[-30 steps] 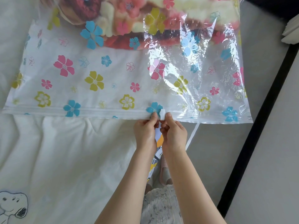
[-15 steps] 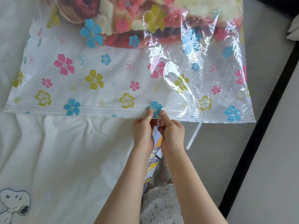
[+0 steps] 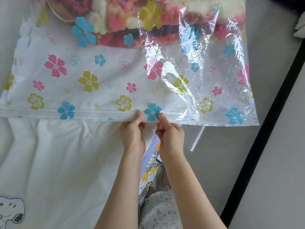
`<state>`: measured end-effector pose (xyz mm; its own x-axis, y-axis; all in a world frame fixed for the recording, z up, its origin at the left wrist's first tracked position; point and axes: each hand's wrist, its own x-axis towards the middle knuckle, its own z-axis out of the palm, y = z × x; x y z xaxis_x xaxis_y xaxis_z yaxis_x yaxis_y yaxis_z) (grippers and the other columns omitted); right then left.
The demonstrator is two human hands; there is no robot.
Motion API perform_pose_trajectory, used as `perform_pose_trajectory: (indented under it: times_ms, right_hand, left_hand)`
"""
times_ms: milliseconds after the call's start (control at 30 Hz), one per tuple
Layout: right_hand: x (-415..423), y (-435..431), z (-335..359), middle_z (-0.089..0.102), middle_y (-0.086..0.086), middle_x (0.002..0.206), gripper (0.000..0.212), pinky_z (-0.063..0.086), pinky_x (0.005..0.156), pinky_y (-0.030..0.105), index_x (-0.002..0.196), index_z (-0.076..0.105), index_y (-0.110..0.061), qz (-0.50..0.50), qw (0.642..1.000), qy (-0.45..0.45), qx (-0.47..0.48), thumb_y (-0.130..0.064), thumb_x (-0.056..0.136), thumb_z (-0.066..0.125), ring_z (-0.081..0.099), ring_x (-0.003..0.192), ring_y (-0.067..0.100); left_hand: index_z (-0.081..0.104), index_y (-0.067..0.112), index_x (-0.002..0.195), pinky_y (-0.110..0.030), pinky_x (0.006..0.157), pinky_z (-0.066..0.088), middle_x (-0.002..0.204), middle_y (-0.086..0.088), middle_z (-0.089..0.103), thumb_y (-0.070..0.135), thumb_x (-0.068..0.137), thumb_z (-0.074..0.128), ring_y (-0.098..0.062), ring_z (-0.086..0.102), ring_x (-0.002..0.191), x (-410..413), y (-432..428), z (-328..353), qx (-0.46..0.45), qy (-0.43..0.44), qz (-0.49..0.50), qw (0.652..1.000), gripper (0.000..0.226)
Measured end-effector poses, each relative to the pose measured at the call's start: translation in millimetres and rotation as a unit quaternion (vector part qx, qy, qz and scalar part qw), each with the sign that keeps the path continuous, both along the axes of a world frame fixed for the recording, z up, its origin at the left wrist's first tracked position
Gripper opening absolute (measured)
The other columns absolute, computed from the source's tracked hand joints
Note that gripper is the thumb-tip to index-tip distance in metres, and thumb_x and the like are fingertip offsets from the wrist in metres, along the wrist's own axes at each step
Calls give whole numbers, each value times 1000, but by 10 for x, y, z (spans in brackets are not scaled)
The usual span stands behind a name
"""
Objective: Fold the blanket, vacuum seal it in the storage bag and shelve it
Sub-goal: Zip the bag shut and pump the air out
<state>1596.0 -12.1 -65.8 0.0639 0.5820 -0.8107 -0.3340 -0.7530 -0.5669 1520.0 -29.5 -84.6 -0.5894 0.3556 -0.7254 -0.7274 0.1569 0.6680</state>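
A clear storage bag (image 3: pixel 105 76) printed with pink, blue and yellow flowers lies flat on the bed. The folded red, pink and cream blanket (image 3: pixel 148 19) sits inside it at the far end. The bag's zip strip (image 3: pixel 49 113) runs along the near edge. My left hand (image 3: pixel 132 131) pinches that edge with thumb on top. My right hand (image 3: pixel 170 133) pinches a small white slider clip (image 3: pixel 160 112) on the zip, just right of the left hand.
The bag rests on a white bedsheet (image 3: pixel 57 162) with a cartoon dog print at the lower left. A white strip (image 3: pixel 197 138) hangs below the bag's edge. A black bed frame edge (image 3: pixel 264 133) runs diagonally at right, grey floor beyond it.
Both hands have pushed slightly forward onto the zip strip and spread a little apart. The white clip, upright between my fingers before, now sits on the zip.
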Motion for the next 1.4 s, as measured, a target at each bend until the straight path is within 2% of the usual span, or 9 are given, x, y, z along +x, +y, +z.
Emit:
perform_pose_trajectory:
  times_ms: [133,267,433,633,800,900,1000,1200,1400]
  right_hand:
    - [-9,1,5,49,-2,47,38,39,57,23,58,43,-11,2,1000,5,-5,-18,86,69,42,48,11]
    - [28,5,33,52,3,55,31,37,53,23,64,52,-8,13,1000,20,-7,-22,88,66,43,49,12]
    - [57,21,44,50,-1,49,35,38,54,21,62,50,-7,37,999,-16,14,-24,88,66,42,48,11]
    - [89,43,65,45,-4,48,35,38,51,21,67,47,-11,-37,998,43,-26,-31,90,62,43,46,9]
    - [261,202,-4,36,-7,46,32,34,44,18,67,43,-14,-133,989,57,-21,-23,92,61,35,44,9]
    - [334,176,20,39,-6,44,40,34,48,19,59,39,-14,-107,994,15,24,-9,93,58,34,46,11]
    - [324,136,5,45,-3,44,35,39,49,19,60,44,-10,-92,996,-3,21,-6,92,59,40,47,13]
    - [269,35,-11,51,3,58,24,39,53,24,72,52,-10,-43,996,83,-5,-20,91,60,49,52,13]
    - [-12,-65,50,46,-2,45,38,42,47,19,56,43,-10,-22,999,34,6,-10,87,66,45,45,10]
  left_hand:
    - [61,8,75,-18,49,39,58,5,58,-3,82,64,-8,46,47,6,45,-1,-12,4,35,999,14]
    - [62,8,86,-18,51,42,75,-2,60,11,88,61,-9,48,54,48,30,-55,7,-47,-10,999,4]
    - [60,4,80,-24,56,43,62,-1,53,43,94,48,-12,51,56,217,-9,-73,6,-30,-149,988,43]
    - [48,16,60,-22,46,34,48,1,41,40,90,58,-15,43,46,401,142,21,-25,-4,-175,984,40]
    - [51,19,67,-37,73,41,61,-1,22,48,73,72,-15,28,62,388,156,-16,14,-22,-142,990,36]
    - [34,18,58,-23,58,32,53,4,20,38,88,62,-11,23,52,365,98,17,-10,13,-164,986,46]
    - [28,18,54,-25,54,22,49,6,22,35,93,54,-10,22,48,350,57,-7,-26,32,-173,984,49]
    - [39,15,53,-22,53,36,45,7,32,31,96,50,-8,36,43,319,30,-24,-13,43,-217,975,47]
    - [62,7,78,-19,52,44,54,10,58,28,96,50,-3,58,54,285,-4,34,-15,60,-236,970,30]
